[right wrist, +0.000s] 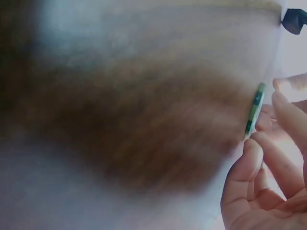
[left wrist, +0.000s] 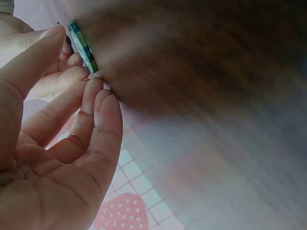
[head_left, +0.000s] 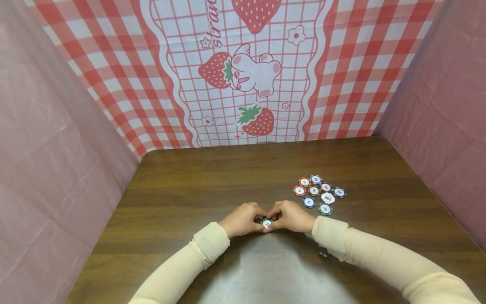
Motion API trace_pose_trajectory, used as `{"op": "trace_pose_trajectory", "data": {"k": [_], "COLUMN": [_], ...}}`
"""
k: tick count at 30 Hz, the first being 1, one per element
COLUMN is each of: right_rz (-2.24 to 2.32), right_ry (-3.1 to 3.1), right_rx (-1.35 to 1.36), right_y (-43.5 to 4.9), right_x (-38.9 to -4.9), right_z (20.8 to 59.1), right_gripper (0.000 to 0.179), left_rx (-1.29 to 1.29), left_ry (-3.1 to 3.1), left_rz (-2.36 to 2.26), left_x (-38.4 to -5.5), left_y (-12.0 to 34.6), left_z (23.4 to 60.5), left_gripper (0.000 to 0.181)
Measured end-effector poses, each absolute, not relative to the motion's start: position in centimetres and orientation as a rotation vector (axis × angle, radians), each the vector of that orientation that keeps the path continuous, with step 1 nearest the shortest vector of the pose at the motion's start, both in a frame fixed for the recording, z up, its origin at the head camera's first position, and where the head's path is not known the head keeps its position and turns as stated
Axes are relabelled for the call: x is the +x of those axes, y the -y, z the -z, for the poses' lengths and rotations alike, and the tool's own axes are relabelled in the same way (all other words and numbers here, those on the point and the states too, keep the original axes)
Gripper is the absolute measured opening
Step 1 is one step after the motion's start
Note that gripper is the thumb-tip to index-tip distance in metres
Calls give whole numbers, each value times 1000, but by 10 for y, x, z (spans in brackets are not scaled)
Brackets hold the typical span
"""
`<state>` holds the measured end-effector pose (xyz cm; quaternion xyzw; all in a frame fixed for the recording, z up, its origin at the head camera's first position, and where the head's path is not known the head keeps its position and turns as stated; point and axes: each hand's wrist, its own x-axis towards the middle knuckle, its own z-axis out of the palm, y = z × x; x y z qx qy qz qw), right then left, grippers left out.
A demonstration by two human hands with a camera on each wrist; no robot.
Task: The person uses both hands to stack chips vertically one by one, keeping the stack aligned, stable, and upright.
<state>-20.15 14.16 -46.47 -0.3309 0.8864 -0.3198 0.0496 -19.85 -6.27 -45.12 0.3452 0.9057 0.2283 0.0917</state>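
A green-edged poker chip [head_left: 267, 223] with a white printed centre lies flat on the wooden table between both hands. My left hand [head_left: 246, 219] curves its thumb and fingers around the chip's left side. From the right, my right hand [head_left: 292, 216] does the same, its thumb at the near edge. In the left wrist view the chip [left wrist: 82, 46] shows edge-on beside the fingertips; the right wrist view has the chip [right wrist: 255, 110] near the fingertips too. Exact contact points are partly hidden by the fingers.
Several chips lie in a loose group to the right, among them a red chip [head_left: 299, 191], a white chip [head_left: 328, 198] and a green chip [head_left: 325, 209]. A dark object [head_left: 323, 253] is partly hidden by the right sleeve. Behind the table [head_left: 182, 181] hangs a strawberry-print cloth [head_left: 345, 84].
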Motion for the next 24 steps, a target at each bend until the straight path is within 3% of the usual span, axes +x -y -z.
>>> {"op": "trace_pose_trajectory", "data": {"k": [6, 17, 24], "right_rz": [1169, 1272, 1423], "right_ry": [-2572, -2661, -2719], "right_rx": [-966, -795, -660], "right_y": [-150, -172, -200], "right_x": [-202, -199, -195], "right_z": [460, 448, 440], "right_gripper": [24, 44, 44], "left_rx": [1031, 1035, 1033], "left_ry": [-2667, -2659, -2679], "left_rz": [-700, -673, -648], "left_x": [-200, -201, -201], "left_y": [63, 62, 61], "left_z": [452, 453, 453], "left_gripper": [39, 37, 35]}}
